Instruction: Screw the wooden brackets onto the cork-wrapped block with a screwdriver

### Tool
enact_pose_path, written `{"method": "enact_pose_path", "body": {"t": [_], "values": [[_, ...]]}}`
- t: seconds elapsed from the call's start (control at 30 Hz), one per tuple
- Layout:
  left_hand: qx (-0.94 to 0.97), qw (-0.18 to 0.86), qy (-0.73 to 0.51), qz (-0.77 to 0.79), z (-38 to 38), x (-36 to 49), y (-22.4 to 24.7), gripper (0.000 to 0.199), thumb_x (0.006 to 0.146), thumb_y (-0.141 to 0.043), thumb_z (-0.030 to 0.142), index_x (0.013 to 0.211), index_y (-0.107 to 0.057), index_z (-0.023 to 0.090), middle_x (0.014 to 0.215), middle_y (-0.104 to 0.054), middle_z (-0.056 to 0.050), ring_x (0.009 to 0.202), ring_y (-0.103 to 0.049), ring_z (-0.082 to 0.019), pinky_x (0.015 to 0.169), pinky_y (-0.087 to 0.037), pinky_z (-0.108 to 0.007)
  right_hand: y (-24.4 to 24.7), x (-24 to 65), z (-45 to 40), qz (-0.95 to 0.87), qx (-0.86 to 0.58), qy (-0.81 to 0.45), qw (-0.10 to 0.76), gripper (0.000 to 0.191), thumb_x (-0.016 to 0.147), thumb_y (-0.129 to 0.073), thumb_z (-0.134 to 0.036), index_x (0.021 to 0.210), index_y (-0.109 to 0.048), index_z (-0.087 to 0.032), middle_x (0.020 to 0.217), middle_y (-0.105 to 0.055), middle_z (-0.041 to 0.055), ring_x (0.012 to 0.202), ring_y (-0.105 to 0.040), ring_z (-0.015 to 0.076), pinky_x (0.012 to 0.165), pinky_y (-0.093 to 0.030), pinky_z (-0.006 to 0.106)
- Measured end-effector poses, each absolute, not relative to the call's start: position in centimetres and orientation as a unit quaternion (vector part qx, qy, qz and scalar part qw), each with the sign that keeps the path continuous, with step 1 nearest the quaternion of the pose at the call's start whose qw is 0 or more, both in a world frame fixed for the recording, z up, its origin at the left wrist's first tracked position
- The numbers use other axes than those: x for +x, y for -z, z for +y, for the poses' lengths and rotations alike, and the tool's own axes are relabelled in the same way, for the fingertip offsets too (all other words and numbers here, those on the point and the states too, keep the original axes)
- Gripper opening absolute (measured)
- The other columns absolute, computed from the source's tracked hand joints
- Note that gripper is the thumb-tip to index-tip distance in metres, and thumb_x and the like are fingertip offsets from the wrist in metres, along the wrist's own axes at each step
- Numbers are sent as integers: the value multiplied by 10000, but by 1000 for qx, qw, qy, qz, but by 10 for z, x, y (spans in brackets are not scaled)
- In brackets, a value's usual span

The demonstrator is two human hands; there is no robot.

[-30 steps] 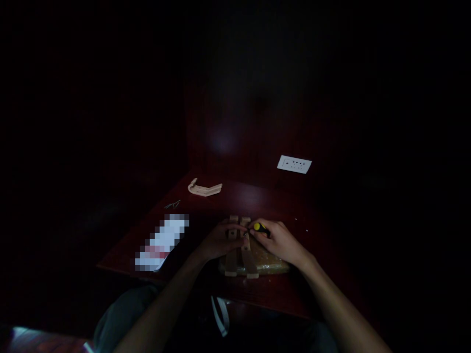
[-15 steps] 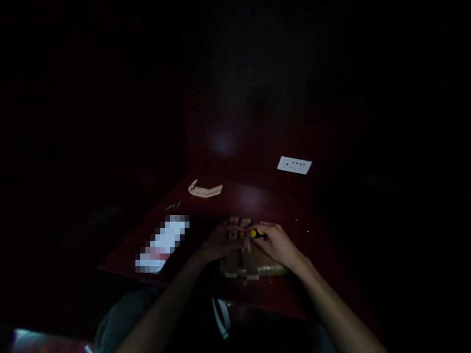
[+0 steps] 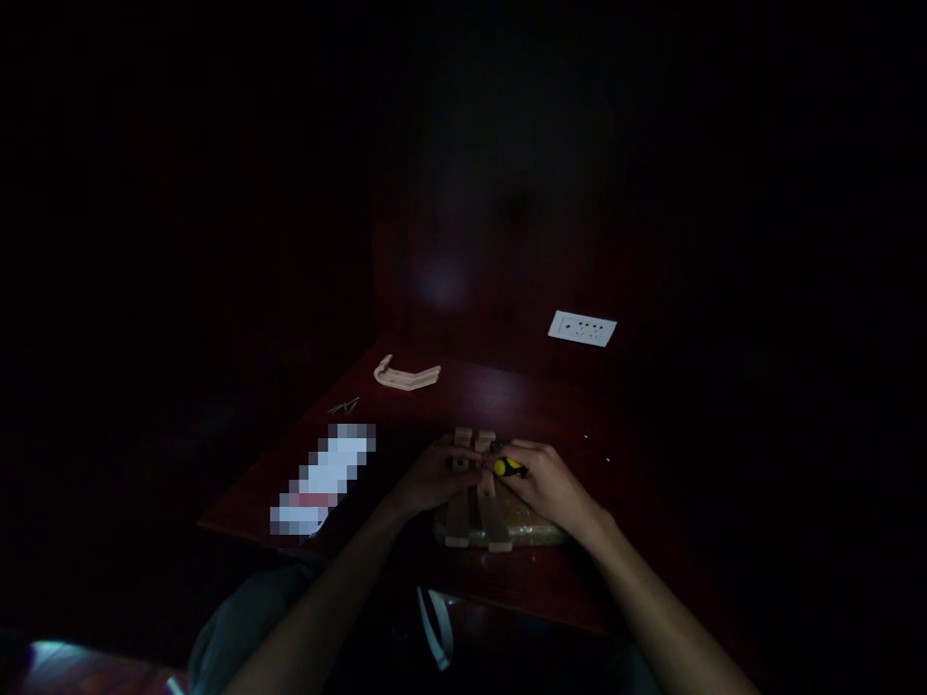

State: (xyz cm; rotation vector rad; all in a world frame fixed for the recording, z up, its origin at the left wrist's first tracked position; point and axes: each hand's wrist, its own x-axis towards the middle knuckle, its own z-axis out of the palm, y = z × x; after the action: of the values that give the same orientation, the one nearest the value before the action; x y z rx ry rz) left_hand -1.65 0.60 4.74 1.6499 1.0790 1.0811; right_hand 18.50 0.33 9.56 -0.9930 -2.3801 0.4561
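Observation:
Two curved wooden pieces (image 3: 492,516) lie side by side on a flat, brownish, plastic-wrapped block (image 3: 532,521) at the table's front. From the left, my left hand (image 3: 433,478) reaches over them, thumb and forefinger closed about the upper middle of the right-hand piece. My right hand (image 3: 547,478) grips a screwdriver (image 3: 509,467) by its yellow and black handle, with its tip end toward my left fingertips. Fingers and shadow hide the tip, and I cannot make out a screw there.
Another curved wooden piece (image 3: 407,376) lies farther back on the dark red table (image 3: 499,386). Several thin metal screws or nails (image 3: 343,406) are left of it, behind a pixelated pale sheet or device (image 3: 325,483). A white socket panel (image 3: 582,328) is on the back wall. A white strap (image 3: 435,627) hangs below the front edge.
The screwdriver handle sits slightly lower and is turned a little in my right hand. My left hand keeps its hold. The whole view has shifted slightly.

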Motion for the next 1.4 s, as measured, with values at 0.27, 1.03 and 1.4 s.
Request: {"method": "enact_pose_path", "body": {"t": [0.27, 1.03, 1.4], "values": [[638, 446, -440, 447, 8, -15, -45, 240, 650, -742, 333, 856, -742, 211, 1132, -653, -57, 1043, -600, -231, 934, -452, -366, -99, 184, 4, -882, -359, -182, 246, 126, 833, -562, -156, 889, -660, -209, 820, -642, 31, 725, -597, 154, 657, -423, 237], [643, 453, -426, 447, 10, -14, -45, 251, 689, -712, 367, 870, -753, 199, 1151, -646, -70, 1052, -592, -227, 926, -455, -336, -122, 141, 20, -559, -212, -597, 535, 382, 914, -292, -585, 910, -453, -239, 624, -395, -54, 461, -346, 76, 437, -297, 186], [660, 439, -430, 433, 7, -15, -53, 214, 713, -698, 345, 855, -757, 195, 1153, -637, -76, 1061, -588, -232, 951, -437, -347, -109, 125, 26, -591, -270, -547, 528, 387, 894, -315, -581, 810, -431, -222, 570, -411, -58, 442, -378, 93, 415, -341, 191]]}}
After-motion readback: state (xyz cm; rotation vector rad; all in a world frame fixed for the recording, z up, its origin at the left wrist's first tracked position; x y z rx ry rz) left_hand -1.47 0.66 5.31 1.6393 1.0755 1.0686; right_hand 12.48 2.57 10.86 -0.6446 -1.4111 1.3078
